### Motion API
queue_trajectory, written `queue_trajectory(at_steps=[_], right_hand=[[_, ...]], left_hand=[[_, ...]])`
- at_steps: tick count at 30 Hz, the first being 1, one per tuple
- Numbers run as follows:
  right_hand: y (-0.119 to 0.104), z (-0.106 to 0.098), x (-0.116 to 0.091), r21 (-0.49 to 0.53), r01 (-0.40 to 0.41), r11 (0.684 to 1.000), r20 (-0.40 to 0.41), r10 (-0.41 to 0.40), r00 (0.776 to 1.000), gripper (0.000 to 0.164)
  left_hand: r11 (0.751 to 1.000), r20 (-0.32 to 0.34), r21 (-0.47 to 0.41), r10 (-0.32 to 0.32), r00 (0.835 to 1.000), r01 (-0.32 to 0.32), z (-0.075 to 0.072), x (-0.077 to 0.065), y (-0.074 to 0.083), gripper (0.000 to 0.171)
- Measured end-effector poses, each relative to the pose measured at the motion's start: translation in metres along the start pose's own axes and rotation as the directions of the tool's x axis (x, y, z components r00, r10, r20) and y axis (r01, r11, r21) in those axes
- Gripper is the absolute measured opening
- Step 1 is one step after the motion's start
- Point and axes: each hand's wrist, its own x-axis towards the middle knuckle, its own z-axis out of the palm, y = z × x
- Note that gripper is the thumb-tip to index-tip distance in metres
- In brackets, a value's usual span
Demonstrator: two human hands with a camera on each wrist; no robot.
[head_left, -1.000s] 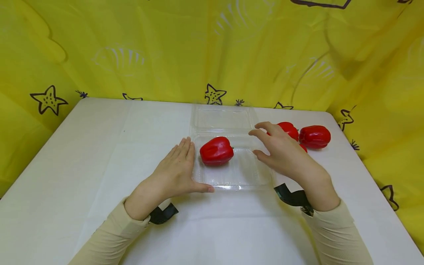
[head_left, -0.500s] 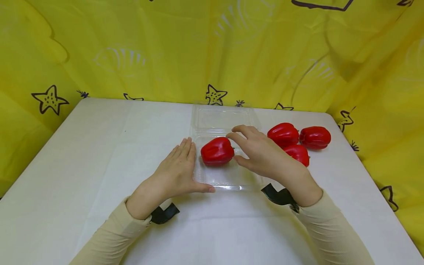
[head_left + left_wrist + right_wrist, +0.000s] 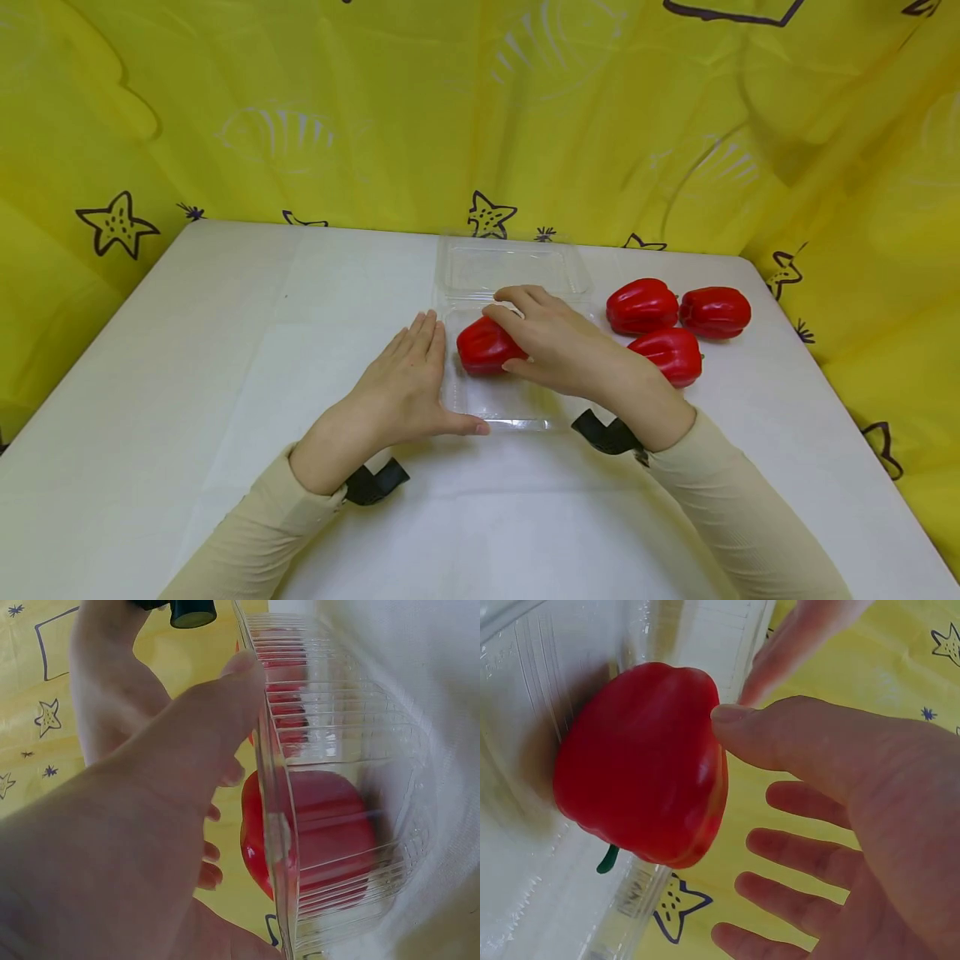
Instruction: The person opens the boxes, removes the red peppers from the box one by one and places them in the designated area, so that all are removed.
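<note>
A red bell pepper (image 3: pixel 480 348) lies in the left part of a clear plastic clamshell box (image 3: pixel 517 408). My left hand (image 3: pixel 397 383) stands at the box's left side, fingers straight along its edge and thumb along the front rim. In the left wrist view, the thumb touches the rim of the box (image 3: pixel 330 757), with the pepper (image 3: pixel 330 825) showing through its ribbed wall. My right hand (image 3: pixel 562 346) reaches over the pepper from the right. Its thumb tip overlaps the edge of the pepper (image 3: pixel 641 761) in the right wrist view, while its other fingers spread apart from it.
The box's lid (image 3: pixel 510 271) lies folded back toward the yellow curtain (image 3: pixel 375 108). To the right on the white table (image 3: pixel 187 375) are three more red bell peppers: one at the back (image 3: pixel 642 306), one far right (image 3: pixel 715 312) and one in front (image 3: pixel 671 356).
My right hand has moved left from beside the loose peppers to over the pepper in the box. The three loose peppers have come into fuller view. My left hand stays at the box.
</note>
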Motion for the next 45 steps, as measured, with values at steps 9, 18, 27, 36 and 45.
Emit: queue_trajectory(at_steps=[9,18,27,36,45], right_hand=[[-0.004,0.008,0.015,-0.035,0.057,0.998,0.062,-0.055,0.997,0.062],[-0.005,0.014,0.019,-0.056,0.050,0.997,0.109,-0.044,0.993,0.060],[-0.006,0.014,0.019,-0.017,0.014,1.000,0.111,-0.012,0.994,0.057],[-0.006,0.013,0.017,0.014,-0.044,0.999,0.177,0.040,0.983,0.062],[-0.006,0.012,0.015,-0.018,-0.049,0.999,0.213,0.051,0.976,0.066]], left_hand=[[1.000,-0.009,0.011,0.005,1.000,-0.005,0.000,-0.001,-0.001,0.132],[1.000,-0.004,0.006,-0.001,1.000,0.001,0.000,0.000,-0.001,0.131],[1.000,-0.009,0.008,0.004,1.000,-0.004,0.000,0.000,-0.001,0.131],[1.000,-0.008,0.002,0.009,1.000,-0.009,0.000,-0.001,0.000,0.131],[1.000,-0.010,0.007,0.016,1.000,-0.016,0.000,-0.001,0.001,0.131]])
